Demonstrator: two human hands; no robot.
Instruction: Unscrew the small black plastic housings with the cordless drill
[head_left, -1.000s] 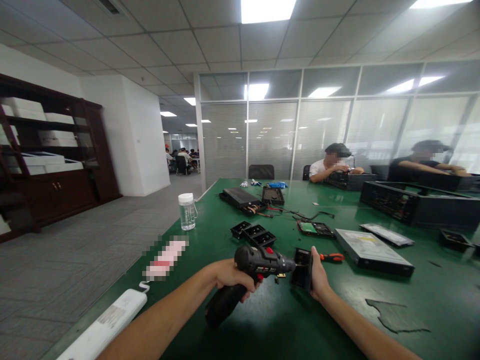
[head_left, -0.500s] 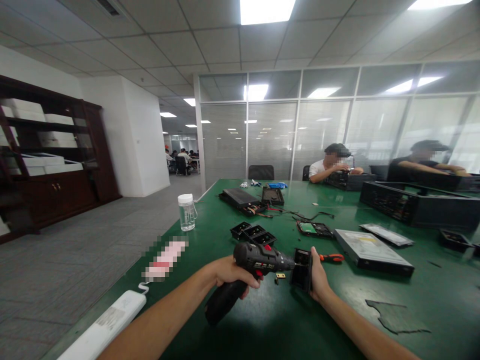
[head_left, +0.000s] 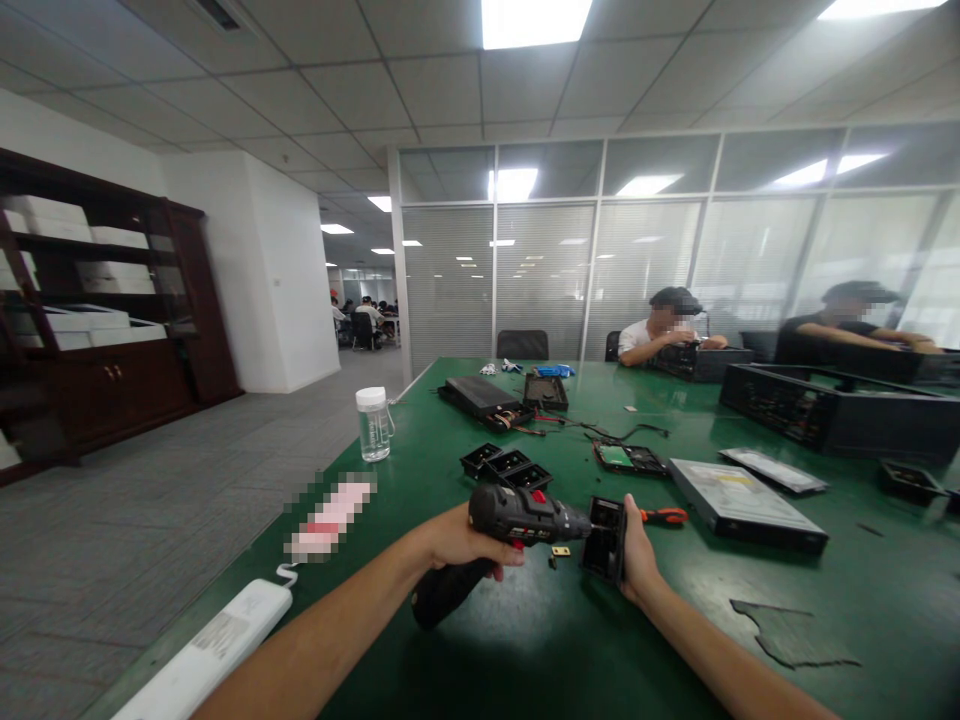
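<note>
My left hand (head_left: 469, 545) is wrapped round the grip of a black cordless drill (head_left: 525, 515) with red accents. Its bit points right, into the open side of a small black rectangular plastic housing (head_left: 602, 550). My right hand (head_left: 637, 550) holds that housing upright by its right side; some fingers are hidden behind it. Whether the bit touches a screw I cannot tell. Just left of the housing, a small yellow piece (head_left: 560, 551) lies on the green table (head_left: 570, 650). Several similar black housings (head_left: 506, 465) sit beyond the drill. An orange-handled screwdriver (head_left: 666, 516) lies behind my right hand.
An optical drive (head_left: 746, 500) and a black computer case (head_left: 840, 410) are on the right. A bottle (head_left: 373, 425) and a white power strip (head_left: 217, 640) line the left edge. Cables and a black box (head_left: 484, 397) lie farther back. Two people work across the table.
The drill's handle end has swung slightly up, and its body has tilted a little. The housing stays in my right hand, turned slightly more towards me.
</note>
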